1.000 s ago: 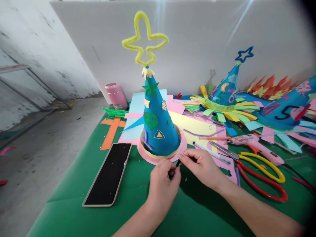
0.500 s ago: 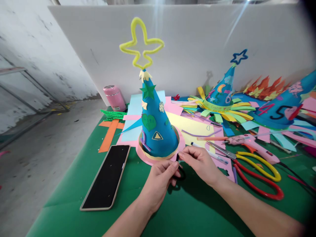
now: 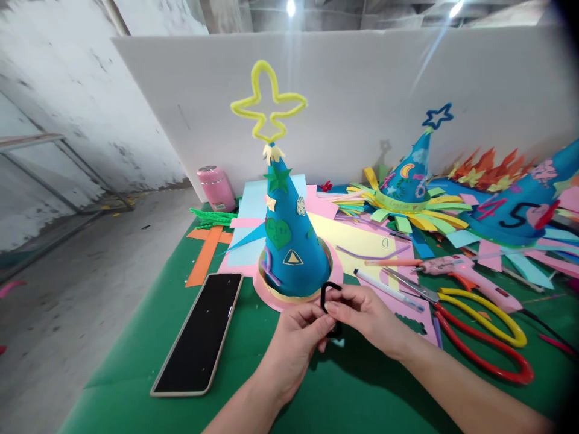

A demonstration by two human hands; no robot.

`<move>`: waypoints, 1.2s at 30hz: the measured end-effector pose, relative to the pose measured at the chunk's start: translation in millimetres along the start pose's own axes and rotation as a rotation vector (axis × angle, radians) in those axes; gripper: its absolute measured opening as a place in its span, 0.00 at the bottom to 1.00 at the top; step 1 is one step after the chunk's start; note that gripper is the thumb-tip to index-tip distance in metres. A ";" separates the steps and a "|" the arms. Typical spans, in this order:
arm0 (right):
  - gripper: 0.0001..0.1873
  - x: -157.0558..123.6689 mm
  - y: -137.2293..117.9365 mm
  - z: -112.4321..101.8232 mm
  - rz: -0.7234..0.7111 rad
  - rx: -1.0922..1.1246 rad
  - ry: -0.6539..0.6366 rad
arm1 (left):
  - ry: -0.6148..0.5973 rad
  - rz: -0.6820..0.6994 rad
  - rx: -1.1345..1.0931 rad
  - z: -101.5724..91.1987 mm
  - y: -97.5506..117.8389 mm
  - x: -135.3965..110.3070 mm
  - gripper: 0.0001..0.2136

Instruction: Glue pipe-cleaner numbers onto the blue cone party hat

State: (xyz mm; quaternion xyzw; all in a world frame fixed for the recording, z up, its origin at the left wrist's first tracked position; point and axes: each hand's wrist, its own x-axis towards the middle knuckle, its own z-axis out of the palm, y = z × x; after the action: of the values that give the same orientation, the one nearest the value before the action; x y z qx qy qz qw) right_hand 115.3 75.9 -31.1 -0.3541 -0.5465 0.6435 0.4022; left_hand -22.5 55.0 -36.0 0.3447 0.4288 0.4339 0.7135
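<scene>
One phone [image 3: 198, 334] lies at the near hat's [image 3: 296, 241] eight o'clock. Your left hand [image 3: 293, 340], at six, has thumb and fingers clamped on the black wire [image 3: 322, 298], at five; your right hand's [image 3: 367, 312] fingertips pinch it too. Scissors [image 3: 437, 296] lie at four.

A flat light-grey panel [image 3: 353, 90] stands behind the green-covered worktop [image 3: 131, 361]. At left, a thin-legged frame [image 3: 29, 142] stands on the grey floor [image 3: 140, 235] before a scuffed white wall [image 3: 90, 90]. Two white lights [image 3: 291, 8] shine overhead.
</scene>
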 end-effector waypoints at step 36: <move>0.05 -2.6 13.9 2.7 -0.151 -0.184 0.058 | 0.029 0.079 -0.189 -0.6 -1.1 0.5 0.05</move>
State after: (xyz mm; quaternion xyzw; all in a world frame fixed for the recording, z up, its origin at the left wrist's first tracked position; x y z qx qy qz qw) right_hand 112.2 71.4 -44.4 -0.3657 -0.6166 0.5482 0.4309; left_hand -22.5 55.0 -37.4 0.2864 0.3823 0.5052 0.7188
